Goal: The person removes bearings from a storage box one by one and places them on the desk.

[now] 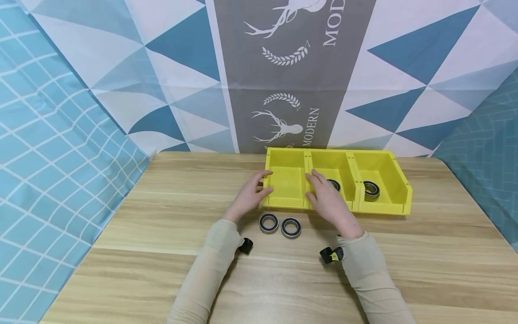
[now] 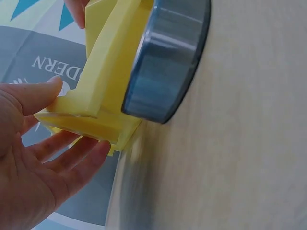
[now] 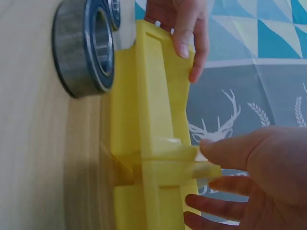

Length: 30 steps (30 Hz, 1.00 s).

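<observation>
A row of three joined yellow bins stands on the table. My left hand (image 1: pixel 248 195) holds the outer side wall of the left bin (image 1: pixel 286 180), thumb on one side and fingers on the other in the left wrist view. My right hand (image 1: pixel 327 198) grips the divider between the left and middle bins, thumb and fingers astride it in the right wrist view. Only bare yellow floor shows in the left bin. Two ball bearings, the left one (image 1: pixel 269 223) and the right one (image 1: pixel 291 228), lie flat in front, between my forearms.
Another bearing (image 1: pixel 333 185) sits in the middle bin, partly hidden by my right hand. Bearings (image 1: pixel 371 191) rest in the right bin (image 1: pixel 398 209). A patterned cloth (image 1: pixel 283 76) hangs behind the wooden table (image 1: pixel 275 288). Black wrist devices sit at both cuffs.
</observation>
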Motion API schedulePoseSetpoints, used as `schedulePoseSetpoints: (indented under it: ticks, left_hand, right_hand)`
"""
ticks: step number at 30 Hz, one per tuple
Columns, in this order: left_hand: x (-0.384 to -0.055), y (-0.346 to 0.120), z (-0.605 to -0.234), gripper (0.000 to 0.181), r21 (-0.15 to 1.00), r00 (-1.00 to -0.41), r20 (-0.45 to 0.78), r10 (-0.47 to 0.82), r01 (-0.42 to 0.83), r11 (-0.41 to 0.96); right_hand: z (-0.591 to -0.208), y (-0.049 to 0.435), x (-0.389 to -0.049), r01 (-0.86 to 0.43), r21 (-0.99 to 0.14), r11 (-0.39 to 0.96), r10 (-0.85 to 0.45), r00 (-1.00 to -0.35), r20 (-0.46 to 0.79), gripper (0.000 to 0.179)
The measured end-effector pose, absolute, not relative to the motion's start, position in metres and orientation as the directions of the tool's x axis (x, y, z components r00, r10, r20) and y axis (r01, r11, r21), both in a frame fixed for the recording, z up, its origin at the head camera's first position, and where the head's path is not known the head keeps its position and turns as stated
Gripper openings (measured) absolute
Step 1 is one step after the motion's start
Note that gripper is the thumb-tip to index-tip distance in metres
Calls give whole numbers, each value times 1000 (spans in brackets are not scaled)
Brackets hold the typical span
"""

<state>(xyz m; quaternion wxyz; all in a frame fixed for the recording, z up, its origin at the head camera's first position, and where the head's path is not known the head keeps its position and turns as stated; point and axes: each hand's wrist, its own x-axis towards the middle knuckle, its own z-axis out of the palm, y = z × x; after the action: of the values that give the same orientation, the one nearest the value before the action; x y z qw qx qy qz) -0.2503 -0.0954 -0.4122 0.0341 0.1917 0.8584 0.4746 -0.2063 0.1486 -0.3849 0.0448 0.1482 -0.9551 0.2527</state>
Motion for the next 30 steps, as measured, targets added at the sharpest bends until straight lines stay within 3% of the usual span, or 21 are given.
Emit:
schedulePoseSetpoints:
  ticks: [19, 30]
  left_hand:
    - [-249, -93, -412, 54, 833, -935, 92, 342, 260, 488]
    - [-249, -93, -411, 54, 837, -934, 87, 347, 258, 483]
  right_hand:
    - [-397, 183, -221, -198, -562, 803, -163, -980, 112, 47]
    - [-407, 183, -223, -198, -496, 845, -170, -980, 103, 44]
